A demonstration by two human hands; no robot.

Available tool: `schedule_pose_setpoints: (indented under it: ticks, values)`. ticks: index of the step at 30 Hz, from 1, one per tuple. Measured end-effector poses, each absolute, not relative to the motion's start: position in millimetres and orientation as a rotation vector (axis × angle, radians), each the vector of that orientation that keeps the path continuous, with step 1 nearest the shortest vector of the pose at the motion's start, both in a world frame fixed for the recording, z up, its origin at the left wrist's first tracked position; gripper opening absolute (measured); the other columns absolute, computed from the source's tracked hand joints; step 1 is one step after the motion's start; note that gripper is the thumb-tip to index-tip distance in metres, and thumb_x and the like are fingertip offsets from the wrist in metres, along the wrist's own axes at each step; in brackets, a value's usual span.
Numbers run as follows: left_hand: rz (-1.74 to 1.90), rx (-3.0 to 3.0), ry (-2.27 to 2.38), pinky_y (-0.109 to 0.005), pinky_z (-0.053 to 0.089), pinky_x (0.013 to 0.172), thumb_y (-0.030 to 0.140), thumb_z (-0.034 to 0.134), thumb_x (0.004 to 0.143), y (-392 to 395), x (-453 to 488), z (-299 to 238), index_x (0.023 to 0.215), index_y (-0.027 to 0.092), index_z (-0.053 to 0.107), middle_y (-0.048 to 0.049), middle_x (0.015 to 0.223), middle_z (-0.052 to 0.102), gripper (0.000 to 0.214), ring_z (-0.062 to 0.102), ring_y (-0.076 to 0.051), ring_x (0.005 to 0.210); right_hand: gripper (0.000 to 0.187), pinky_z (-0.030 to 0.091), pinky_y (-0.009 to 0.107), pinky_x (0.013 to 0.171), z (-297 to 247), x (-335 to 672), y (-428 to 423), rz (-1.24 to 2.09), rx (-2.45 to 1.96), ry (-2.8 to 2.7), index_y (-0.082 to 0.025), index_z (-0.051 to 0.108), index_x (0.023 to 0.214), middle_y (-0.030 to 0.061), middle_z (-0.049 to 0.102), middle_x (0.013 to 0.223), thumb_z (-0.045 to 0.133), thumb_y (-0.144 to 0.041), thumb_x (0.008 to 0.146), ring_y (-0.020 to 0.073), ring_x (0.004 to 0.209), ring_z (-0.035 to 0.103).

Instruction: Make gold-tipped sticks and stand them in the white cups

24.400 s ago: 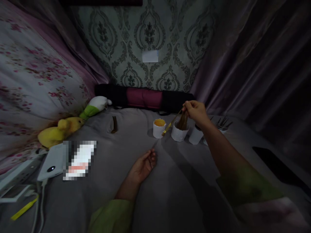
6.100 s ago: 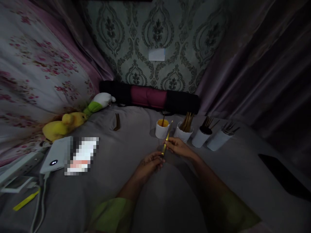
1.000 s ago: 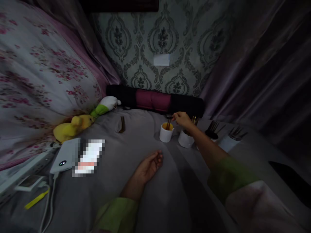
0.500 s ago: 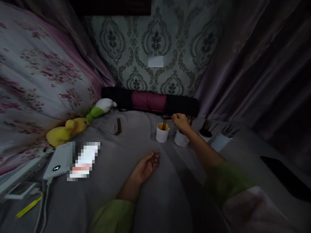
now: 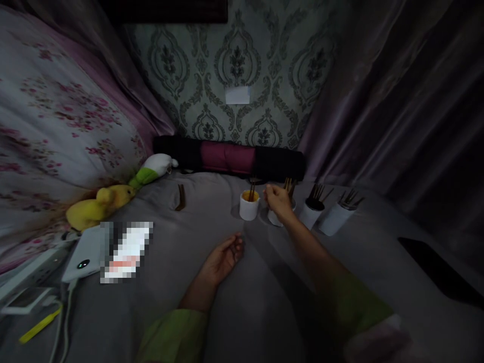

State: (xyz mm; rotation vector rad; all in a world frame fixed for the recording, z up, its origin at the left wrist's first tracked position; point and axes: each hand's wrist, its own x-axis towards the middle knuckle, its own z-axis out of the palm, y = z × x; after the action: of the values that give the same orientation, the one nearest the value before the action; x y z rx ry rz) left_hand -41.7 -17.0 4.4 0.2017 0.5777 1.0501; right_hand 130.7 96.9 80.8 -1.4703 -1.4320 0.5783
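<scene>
My right hand [image 5: 278, 201] hovers over the grey bedsheet [image 5: 181, 237], just right of a white cup with a yellow inside [image 5: 248, 206]. Its fingers look loosely apart and I see nothing in them; the hand is slightly blurred. A couple of thin brown sticks [image 5: 251, 192] stand in that cup. A second white cup [image 5: 273, 219] with golden sticks sits partly hidden behind the hand. My left hand [image 5: 223, 257] rests on the sheet nearer to me, fingers relaxed and half curled, holding nothing.
Two more white cups [image 5: 310, 213] [image 5: 335, 218] with dark sticks stand to the right. A black and maroon roll [image 5: 229, 159] lies along the wall. Plush toys [image 5: 98, 204], a brown piece [image 5: 180, 196], a power bank [image 5: 81, 257] and cables lie left. A black flat object [image 5: 438, 272] lies right.
My right hand has drawn back from above the yellow-lined cup toward the second cup, and the sticks now stand in the yellow-lined cup. My left hand has stayed put.
</scene>
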Motion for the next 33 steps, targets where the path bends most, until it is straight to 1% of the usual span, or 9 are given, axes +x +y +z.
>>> schedule_pose_setpoints:
  ticks: [6, 10, 23, 28, 33]
  values:
    - [1.058, 0.212, 0.616, -0.018, 0.042, 0.053, 0.008, 0.047, 0.078, -18, -41, 7, 0.089, 0.009, 0.058, -0.0040, 0.071, 0.058, 0.015, 0.053, -0.006, 0.058, 0.039, 0.033, 0.020, 0.038, 69, 121, 74, 0.746, -1.370, -1.370, -0.015, 0.055, 0.066, -0.0002, 0.052, 0.052, 0.036, -0.047, 0.078, 0.0082, 0.039, 0.043]
    - [1.059, 0.203, 0.623, -0.017, 0.042, 0.055, 0.008, 0.048, 0.078, -18, -41, 8, 0.087, 0.009, 0.058, -0.0035, 0.072, 0.058, 0.014, 0.053, -0.005, 0.058, 0.037, 0.032, 0.020, 0.038, 61, 116, 62, 0.814, -1.346, -1.321, -0.016, 0.053, 0.066, -0.0019, 0.049, 0.049, 0.037, -0.047, 0.077, 0.0080, 0.037, 0.041]
    - [1.046, 0.210, 0.596, -0.017, 0.041, 0.051, 0.009, 0.047, 0.078, -17, -41, 6, 0.082, 0.010, 0.057, -0.0033, 0.071, 0.058, 0.011, 0.052, -0.005, 0.056, 0.039, 0.029, 0.020, 0.039, 22, 97, 35, 0.828, -1.369, -1.266, -0.017, 0.052, 0.064, -0.0027, 0.047, 0.048, 0.036, -0.049, 0.078, 0.0089, 0.041, 0.041]
    - [1.054, 0.218, 0.618, -0.017, 0.040, 0.051, 0.008, 0.048, 0.077, -17, -40, 7, 0.082, 0.010, 0.057, -0.0029, 0.070, 0.058, 0.010, 0.052, -0.005, 0.056, 0.041, 0.031, 0.020, 0.039, 12, 91, 20, 0.978, -1.332, -1.230, -0.018, 0.049, 0.064, -0.0033, 0.046, 0.049, 0.032, -0.052, 0.079, 0.0089, 0.040, 0.041]
    - [1.063, 0.239, 0.640, -0.017, 0.038, 0.049, 0.009, 0.048, 0.077, -17, -40, 7, 0.082, 0.010, 0.057, -0.0026, 0.069, 0.056, 0.011, 0.050, -0.005, 0.055, 0.041, 0.033, 0.021, 0.042, 0, 89, 15, 0.931, -1.351, -1.260, -0.017, 0.051, 0.063, -0.0025, 0.047, 0.049, 0.034, -0.052, 0.078, 0.0099, 0.042, 0.043]
